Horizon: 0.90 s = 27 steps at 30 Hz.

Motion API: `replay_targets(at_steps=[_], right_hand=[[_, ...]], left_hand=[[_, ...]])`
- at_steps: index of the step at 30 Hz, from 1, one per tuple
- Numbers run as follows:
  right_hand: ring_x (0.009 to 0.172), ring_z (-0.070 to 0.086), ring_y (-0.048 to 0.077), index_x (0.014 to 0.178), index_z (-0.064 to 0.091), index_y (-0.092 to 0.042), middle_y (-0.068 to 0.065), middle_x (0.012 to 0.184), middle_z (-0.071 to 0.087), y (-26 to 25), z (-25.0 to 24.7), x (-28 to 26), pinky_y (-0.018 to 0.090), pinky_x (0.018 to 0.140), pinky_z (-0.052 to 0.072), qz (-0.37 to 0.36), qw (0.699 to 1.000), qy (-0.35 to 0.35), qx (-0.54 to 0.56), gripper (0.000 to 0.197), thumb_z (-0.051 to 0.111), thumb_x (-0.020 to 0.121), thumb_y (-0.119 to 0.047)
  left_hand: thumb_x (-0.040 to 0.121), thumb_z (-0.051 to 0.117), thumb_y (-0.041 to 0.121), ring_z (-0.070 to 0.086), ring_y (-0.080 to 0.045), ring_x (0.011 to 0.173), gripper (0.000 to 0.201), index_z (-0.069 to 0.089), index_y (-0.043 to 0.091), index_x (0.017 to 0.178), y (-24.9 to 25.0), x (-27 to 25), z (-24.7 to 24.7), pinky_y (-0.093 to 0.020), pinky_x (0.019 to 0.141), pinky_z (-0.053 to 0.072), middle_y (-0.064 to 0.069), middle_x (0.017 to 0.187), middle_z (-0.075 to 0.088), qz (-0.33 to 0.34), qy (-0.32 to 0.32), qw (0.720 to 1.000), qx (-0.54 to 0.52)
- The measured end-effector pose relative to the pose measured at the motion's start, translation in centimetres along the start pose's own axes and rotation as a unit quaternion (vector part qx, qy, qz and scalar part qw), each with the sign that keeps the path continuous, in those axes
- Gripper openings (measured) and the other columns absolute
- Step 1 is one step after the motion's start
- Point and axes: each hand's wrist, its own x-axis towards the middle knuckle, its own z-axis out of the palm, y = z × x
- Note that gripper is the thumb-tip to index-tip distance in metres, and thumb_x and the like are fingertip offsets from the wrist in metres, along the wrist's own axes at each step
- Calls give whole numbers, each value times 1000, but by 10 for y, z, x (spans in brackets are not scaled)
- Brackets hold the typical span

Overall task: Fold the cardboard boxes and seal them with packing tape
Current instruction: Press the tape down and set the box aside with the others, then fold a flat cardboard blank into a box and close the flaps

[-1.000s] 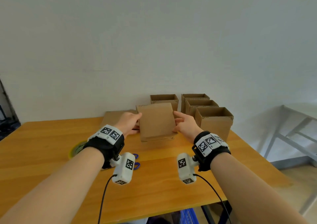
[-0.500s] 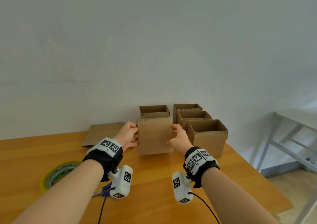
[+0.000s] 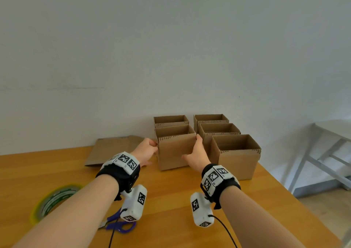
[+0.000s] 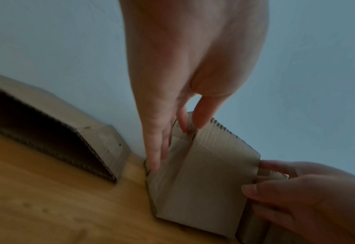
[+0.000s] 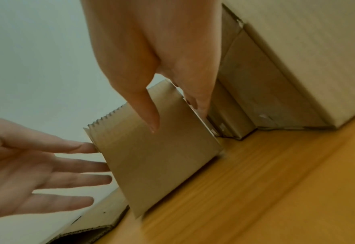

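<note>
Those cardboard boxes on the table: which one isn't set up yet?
The flat cardboard box, lying collapsed on the table left of the left hand. The other five stand upright with open tops, including the held box between both hands.

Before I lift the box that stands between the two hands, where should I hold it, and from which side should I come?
Take the box by its two upright side walls, one hand from each side, as the left hand and right hand now do. Its top is open, the walls look thin, and neighbouring boxes stand close on the right, so probably press gently with flat fingers.
</note>
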Motion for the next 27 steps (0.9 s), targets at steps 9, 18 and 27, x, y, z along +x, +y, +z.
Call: replay_targets(at_steps=[9,18,27], right_hand=[[135,38,25,151,14,-13,8,158,15,-46,-10,-20,33,108,34,-138,979,52,-144,74,58,92,-14],[133,41,25,147,29,-11,9,152,30,-97,43,-35,30,104,37,-204,963,-6,-177,60,55,93,-14],[132,41,26,146,30,-7,13,146,40,-100,128,-13,32,107,34,-185,943,-104,-257,55,51,97,-23]], left_hand=[[97,48,22,48,-23,123,35,48,12,130,10,-25,-54,-33,102,40,-8,135,50,91,33,937,335],[98,45,18,51,-27,120,30,54,14,126,9,-57,-117,-28,92,39,-12,134,52,108,58,916,382],[98,43,13,47,-27,125,31,56,11,126,-37,-34,-178,-32,100,37,-12,139,48,47,62,922,380]])
